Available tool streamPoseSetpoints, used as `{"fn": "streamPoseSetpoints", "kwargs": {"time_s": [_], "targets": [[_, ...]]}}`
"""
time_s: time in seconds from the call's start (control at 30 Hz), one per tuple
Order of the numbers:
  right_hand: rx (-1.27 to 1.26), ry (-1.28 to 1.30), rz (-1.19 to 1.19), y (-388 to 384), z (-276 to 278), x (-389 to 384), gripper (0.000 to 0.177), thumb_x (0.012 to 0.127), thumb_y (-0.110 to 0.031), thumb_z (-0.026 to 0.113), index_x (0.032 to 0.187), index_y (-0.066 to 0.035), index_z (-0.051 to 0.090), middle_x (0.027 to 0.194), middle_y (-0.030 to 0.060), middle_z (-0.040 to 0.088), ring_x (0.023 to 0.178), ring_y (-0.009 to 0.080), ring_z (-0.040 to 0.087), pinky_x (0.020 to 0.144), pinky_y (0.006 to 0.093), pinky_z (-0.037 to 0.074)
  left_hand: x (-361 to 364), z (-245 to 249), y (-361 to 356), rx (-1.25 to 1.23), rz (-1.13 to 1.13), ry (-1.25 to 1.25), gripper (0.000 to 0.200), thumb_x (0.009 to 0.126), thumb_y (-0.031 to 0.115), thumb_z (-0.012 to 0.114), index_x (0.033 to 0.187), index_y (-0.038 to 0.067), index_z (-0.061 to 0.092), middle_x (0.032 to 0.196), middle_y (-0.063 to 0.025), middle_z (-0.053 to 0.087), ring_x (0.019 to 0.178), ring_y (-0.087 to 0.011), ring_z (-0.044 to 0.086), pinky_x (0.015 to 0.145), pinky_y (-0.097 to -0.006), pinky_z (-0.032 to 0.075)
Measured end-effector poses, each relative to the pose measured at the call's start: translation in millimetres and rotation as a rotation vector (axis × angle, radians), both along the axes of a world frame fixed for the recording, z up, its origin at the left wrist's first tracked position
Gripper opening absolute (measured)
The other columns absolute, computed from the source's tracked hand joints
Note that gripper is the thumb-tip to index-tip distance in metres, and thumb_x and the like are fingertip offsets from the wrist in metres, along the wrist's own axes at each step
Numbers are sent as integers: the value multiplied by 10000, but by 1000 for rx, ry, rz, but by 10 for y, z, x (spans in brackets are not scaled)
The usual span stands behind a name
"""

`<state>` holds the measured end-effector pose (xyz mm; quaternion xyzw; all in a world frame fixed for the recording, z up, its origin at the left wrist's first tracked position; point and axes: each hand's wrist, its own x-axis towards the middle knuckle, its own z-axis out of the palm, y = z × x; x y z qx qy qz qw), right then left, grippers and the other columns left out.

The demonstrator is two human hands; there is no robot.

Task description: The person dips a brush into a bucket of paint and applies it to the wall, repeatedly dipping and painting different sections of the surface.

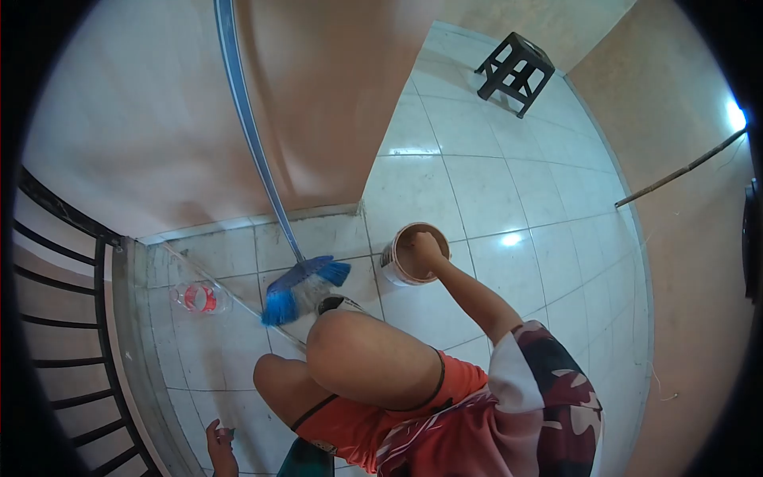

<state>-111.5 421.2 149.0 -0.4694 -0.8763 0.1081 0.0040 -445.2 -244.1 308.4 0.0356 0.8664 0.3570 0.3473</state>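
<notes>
My right hand [425,245] is inside the top of a white bucket [407,274] that holds brownish water. Its fingers look curled at the water, and what they hold, if anything, is hidden. Low at the left, my left hand [221,445] is held over the tiled floor, its fingers bent around a small pale thing that is too small to name. A blue broom [298,290] leans on the wall with its bristles down, left of the bucket. Beside my knee, a second container [342,303] is partly hidden.
A clear plastic bottle with a red label [200,298] lies by a thin pole [238,300] on the floor. Black railing [102,318] runs down the left. A dark stool [520,67] stands at the back, and a stick [675,175] leans on the right wall.
</notes>
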Motion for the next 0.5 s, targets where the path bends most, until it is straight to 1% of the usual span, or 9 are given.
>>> {"fn": "streamPoseSetpoints", "kwargs": {"time_s": [0.07,0.1,0.17,0.27,0.3,0.33,0.37,0.47,0.5], "targets": [[-8,21,-60,100,-218,-50,173,826,-163,669,839,-17,760,851,233,713,803,385,708,739,464,561,-140,-377,-363,198,-15,-181,505,1017,364,556,1468,181,426,1433,-176,497,1150,-430,612,1008,-501,507],[-19,54,-125,95,-324,-76,156,817,-145,658,832,-33,765,872,229,717,812,384,707,754,460,564,-78,-200,-233,193,-8,-184,505,1017,364,556,1468,181,426,1433,-176,497,1150,-430,612,1008,-501,507],[-29,-10,-85,217,-388,21,154,814,-156,667,846,-45,770,888,218,723,821,381,706,764,458,561,38,133,96,13,-84,64,399,1021,301,532,1351,78,521,1075,-139,615,967,-222,603,868,-348,487],[42,-148,201,465,-548,393,199,849,-235,665,897,-79,779,915,199,730,867,363,702,789,454,549,110,123,126,77,-88,125,371,996,210,542,1345,84,542,1100,-170,643,964,-261,629,906,-369,494],[-108,46,52,309,-446,202,332,853,-362,671,848,-41,754,894,192,729,862,370,692,762,466,544,130,166,156,35,-102,152,371,992,214,562,1341,89,546,1077,-159,648,960,-258,631,903,-372,495],[33,-191,278,282,-402,200,347,850,-390,673,853,-53,759,891,183,735,832,372,699,753,473,550,140,188,205,-3,-108,174,372,988,218,582,1336,94,549,1055,-149,653,957,-256,632,899,-375,495],[-50,-143,61,88,-149,108,316,836,-354,679,859,-49,758,878,189,736,803,374,707,745,486,560,148,219,208,-10,-116,193,369,983,218,596,1328,94,554,1035,-141,656,952,-259,632,891,-378,495],[-58,-115,174,-7,-414,110,239,808,-230,650,771,-20,758,814,232,713,754,400,714,733,491,574,194,243,248,7,-106,194,373,976,238,613,1314,92,556,1013,-125,663,926,-264,628,855,-381,499],[-167,17,117,-120,-214,23,229,812,-204,636,775,-10,751,823,252,700,749,416,705,711,515,562,226,244,238,15,-59,180,373,976,238,613,1314,92,556,1013,-125,663,926,-264,628,855,-381,499]]}}
